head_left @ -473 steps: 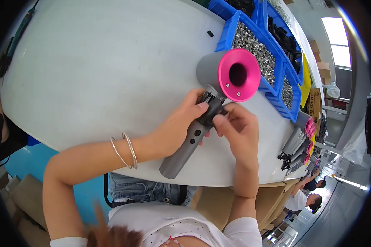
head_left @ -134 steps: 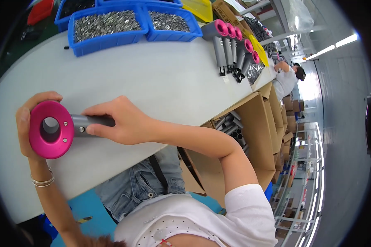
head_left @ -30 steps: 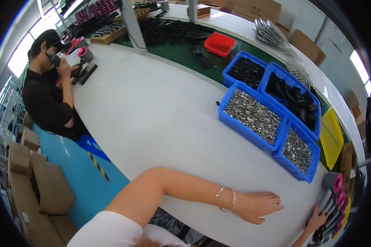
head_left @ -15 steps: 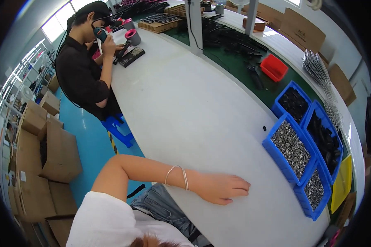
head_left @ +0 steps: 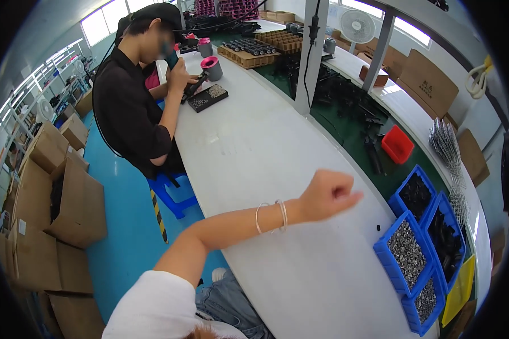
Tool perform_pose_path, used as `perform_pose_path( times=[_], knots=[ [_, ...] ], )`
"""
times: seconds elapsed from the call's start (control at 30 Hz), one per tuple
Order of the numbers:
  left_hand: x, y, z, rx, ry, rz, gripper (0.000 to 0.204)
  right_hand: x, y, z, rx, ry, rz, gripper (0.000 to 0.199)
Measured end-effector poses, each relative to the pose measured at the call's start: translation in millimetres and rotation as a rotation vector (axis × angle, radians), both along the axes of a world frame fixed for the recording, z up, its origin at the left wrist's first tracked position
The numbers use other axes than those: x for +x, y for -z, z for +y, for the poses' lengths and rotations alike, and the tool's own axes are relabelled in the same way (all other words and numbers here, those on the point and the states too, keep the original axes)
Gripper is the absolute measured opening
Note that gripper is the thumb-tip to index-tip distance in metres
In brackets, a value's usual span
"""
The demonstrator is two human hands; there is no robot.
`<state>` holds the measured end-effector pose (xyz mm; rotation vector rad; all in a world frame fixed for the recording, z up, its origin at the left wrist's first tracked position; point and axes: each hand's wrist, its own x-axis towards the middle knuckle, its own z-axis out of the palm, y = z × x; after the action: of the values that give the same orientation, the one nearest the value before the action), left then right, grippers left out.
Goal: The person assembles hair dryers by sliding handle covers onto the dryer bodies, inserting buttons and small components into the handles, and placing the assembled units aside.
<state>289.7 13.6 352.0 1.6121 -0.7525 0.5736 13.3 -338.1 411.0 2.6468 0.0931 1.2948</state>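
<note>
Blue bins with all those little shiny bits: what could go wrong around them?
The person's left hand is over the white table, beside the blue bins; a bump might spill the small metal parts.

The tiny black piece lies loose outside the bins, so it could get brushed away and lost.

The bangles on that wrist might catch on a bin's rim.

Left hand [head_left: 329,195] out over white table [head_left: 300,271], fingers curled in, silver bangles [head_left: 283,216] at wrist. Blue bins [head_left: 385,263] to its right hold small metal parts [head_left: 407,255] and black parts [head_left: 444,242]; small black piece [head_left: 378,227] just beside them. Red tray [head_left: 397,145] beyond. Co-worker [head_left: 134,110] in black sits at left on blue stool [head_left: 175,204]
</note>
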Motion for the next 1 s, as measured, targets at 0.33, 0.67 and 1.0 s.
perform_pose_path(
  times=[0.33,0.67,1.0],
  knots=[
    [45.7,67.8,-11.5,0.196,0.237,0.504,0.047,85.0,113.7,107.1,0.537,-0.518,0.573,0.035],
    [44.6,62.5,-14.8,0.252,0.215,0.472,0.047,79.1,111.4,92.8,0.559,-0.436,0.589,0.038],
    [45.9,62.6,-13.3,0.300,0.209,0.507,0.043,78.2,109.3,93.5,0.574,-0.439,0.564,0.038]
  ],
)
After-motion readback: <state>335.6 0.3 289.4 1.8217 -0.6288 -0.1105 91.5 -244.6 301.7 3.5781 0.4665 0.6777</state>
